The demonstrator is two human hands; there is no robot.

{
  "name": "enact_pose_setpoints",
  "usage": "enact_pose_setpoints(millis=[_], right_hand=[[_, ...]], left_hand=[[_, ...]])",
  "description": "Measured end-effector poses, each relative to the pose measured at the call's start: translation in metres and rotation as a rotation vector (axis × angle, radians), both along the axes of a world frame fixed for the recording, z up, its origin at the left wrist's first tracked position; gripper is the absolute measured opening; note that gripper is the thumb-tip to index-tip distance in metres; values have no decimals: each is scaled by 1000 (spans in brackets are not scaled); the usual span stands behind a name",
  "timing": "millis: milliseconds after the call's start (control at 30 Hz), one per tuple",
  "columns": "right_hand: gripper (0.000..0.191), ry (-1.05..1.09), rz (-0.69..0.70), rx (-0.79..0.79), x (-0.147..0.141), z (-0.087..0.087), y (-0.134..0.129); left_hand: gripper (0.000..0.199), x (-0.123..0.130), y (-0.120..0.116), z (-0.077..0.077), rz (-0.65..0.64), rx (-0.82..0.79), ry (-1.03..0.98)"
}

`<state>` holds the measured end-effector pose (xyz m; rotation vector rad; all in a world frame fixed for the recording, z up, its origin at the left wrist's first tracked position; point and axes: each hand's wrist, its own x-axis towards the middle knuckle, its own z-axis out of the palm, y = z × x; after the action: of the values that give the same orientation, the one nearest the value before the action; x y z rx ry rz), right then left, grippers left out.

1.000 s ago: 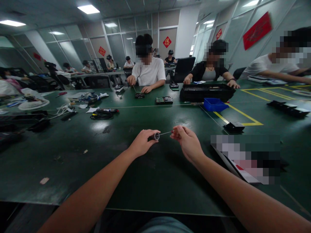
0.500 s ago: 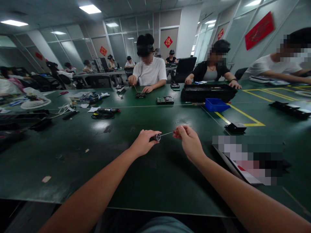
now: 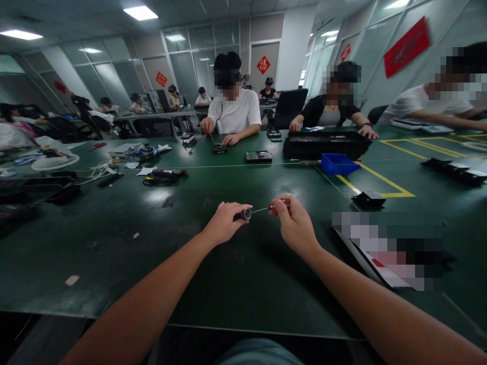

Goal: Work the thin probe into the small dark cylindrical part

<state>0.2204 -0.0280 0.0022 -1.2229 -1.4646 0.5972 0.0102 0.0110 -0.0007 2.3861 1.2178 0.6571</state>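
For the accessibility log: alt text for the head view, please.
Left hand grips a small dark cylinder; right hand pinches a thin screwdriver at its end, above a green table. Other people work opposite.

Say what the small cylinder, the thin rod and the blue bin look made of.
Small cylinder: dark body, shiny end face, probably metal. Thin rod: bright and slim, likely steel wire. Blue bin: solid glossy colour, likely moulded plastic.

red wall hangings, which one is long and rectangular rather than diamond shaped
The large red banner on the right-hand wall. The others, such as the red diamond sign on the far wall beside the pillar, are small squares hung on a corner.
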Motion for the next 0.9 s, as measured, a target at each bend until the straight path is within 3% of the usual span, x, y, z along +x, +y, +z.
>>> enact_pose_setpoints(millis=[400,900], right_hand=[[23,-52,33,27,-1,2,-3],[15,-259,-41,111,-3,11,-6]], left_hand=[[42,-1,1,-4,2,-2,33],[45,-1,4,-8,22,19,60]])
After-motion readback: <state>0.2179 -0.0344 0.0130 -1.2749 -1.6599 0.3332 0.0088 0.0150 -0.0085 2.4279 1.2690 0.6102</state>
